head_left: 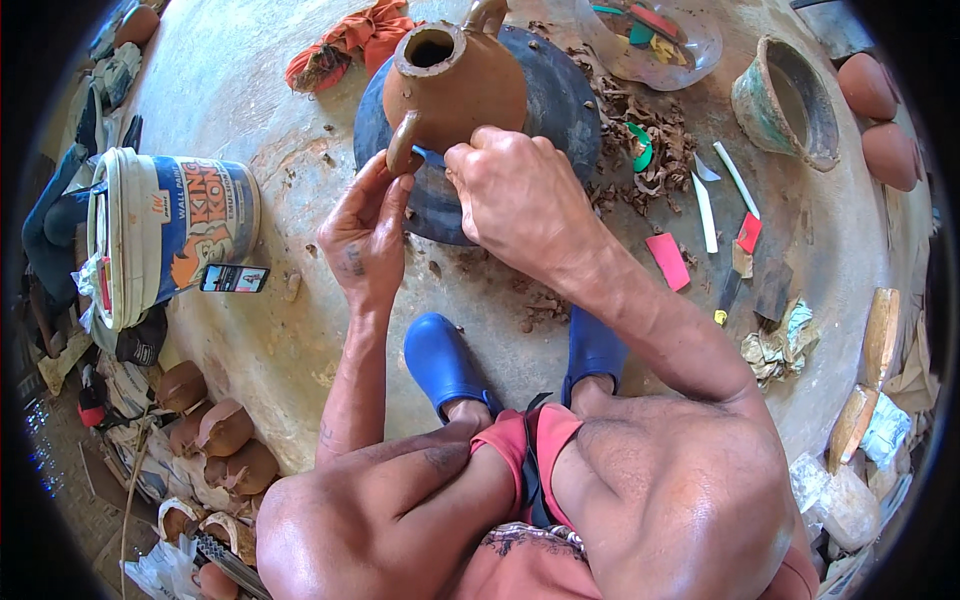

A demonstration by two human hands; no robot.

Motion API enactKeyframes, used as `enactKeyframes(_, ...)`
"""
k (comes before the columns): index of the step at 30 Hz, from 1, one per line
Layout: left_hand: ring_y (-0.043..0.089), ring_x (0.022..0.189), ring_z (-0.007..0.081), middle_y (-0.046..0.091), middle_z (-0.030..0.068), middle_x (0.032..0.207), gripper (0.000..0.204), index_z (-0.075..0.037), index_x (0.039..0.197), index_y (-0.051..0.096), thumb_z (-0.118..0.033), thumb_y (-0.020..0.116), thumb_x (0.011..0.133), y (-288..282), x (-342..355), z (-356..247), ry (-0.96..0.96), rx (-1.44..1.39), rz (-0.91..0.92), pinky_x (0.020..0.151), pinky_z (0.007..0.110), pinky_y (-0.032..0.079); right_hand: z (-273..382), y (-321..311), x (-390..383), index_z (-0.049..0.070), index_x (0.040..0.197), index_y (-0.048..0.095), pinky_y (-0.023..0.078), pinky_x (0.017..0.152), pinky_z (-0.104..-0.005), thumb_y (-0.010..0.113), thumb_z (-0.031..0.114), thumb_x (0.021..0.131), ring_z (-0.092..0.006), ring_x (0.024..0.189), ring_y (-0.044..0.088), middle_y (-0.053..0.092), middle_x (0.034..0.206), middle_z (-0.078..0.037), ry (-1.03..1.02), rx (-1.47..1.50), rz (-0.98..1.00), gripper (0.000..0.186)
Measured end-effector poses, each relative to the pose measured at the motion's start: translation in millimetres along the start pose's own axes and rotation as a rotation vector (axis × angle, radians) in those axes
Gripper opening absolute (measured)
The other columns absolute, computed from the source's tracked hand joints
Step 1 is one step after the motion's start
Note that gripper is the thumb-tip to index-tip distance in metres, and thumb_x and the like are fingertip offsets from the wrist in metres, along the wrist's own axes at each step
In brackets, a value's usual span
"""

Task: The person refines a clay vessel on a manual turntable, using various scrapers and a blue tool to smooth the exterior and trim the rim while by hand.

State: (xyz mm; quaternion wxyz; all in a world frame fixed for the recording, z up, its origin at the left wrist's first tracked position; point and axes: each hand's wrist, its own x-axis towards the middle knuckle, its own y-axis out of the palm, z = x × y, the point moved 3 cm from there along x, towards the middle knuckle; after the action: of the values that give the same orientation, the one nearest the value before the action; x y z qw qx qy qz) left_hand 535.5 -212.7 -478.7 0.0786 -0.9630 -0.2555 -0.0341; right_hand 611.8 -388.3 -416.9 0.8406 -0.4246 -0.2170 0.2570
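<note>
A brown clay pot (460, 95) with a round open neck stands upright on a dark round turntable (560, 110). A curved clay handle (403, 143) sticks out from its near left side, and a second one rises at the far side. My left hand (365, 235) pinches the near handle between thumb and fingers. Closed over the near side of the turntable, my right hand (525, 195) grips a thin blue tool (430, 157). The tool's tip reaches the spot beside the handle; its other end is hidden in my fingers.
Clay shavings (655, 165) lie right of the turntable, with a clear plastic bowl (700, 60) behind. A stained pot (785, 105) stands farther right; white sticks (705, 215) lie nearer. At left are a paint bucket (180, 230), a phone (234, 278) and several clay pieces (225, 430).
</note>
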Motion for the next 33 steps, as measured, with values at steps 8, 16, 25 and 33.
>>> enactKeyframes(8,0.074,0.113,0.0156,0.078,0.0133,0.126,0.044,0.005,0.142,0.068,0.002,0.077,0.099,-9.1,8.1,-2.4,-0.078,0.01,0.079,0.1,0.029,0.059,-23.6,1.1,14.2,0.001,0.1,0.079,0.064,0.082,-0.0538,0.067,0.015,0.094,-0.0434,0.088,0.077,0.076,0.09,-0.026,0.012,0.271,0.059,0.02)
enactKeyframes(16,0.072,0.119,0.0173,0.076,0.0143,0.129,0.047,0.004,0.146,0.064,0.001,0.075,0.1,-14.8,17.2,-8.8,-0.121,-0.042,0.166,0.105,0.031,0.057,-30.9,22.9,10.5,-0.002,0.103,0.077,0.06,0.083,-0.0531,0.064,0.018,0.102,-0.047,0.091,0.074,0.074,0.092,-0.029,0.048,0.58,0.005,0.024)
enactKeyframes(25,0.072,0.122,0.0249,0.069,0.0146,0.138,0.042,0.0,0.147,0.059,-0.009,0.067,0.106,-37.1,24.1,35.9,-0.391,-0.351,-0.229,0.101,0.039,0.059,-39.8,27.6,-27.2,-0.004,0.107,0.076,0.059,0.078,-0.0484,0.067,0.013,0.102,-0.0433,0.09,0.076,0.076,0.097,-0.027,0.172,0.797,-0.169,0.02)
enactKeyframes(33,0.065,0.1,0.014,0.07,0.0052,0.13,0.081,-0.01,0.163,0.044,-0.041,0.083,0.098,-18.1,3.0,103.5,-0.699,0.096,-0.04,0.075,0.03,0.049,-62.4,45.5,-60.7,0.0,0.107,0.077,0.059,0.083,-0.049,0.068,0.014,0.1,-0.0424,0.093,0.074,0.076,0.102,-0.023,0.124,0.524,-0.019,0.018)
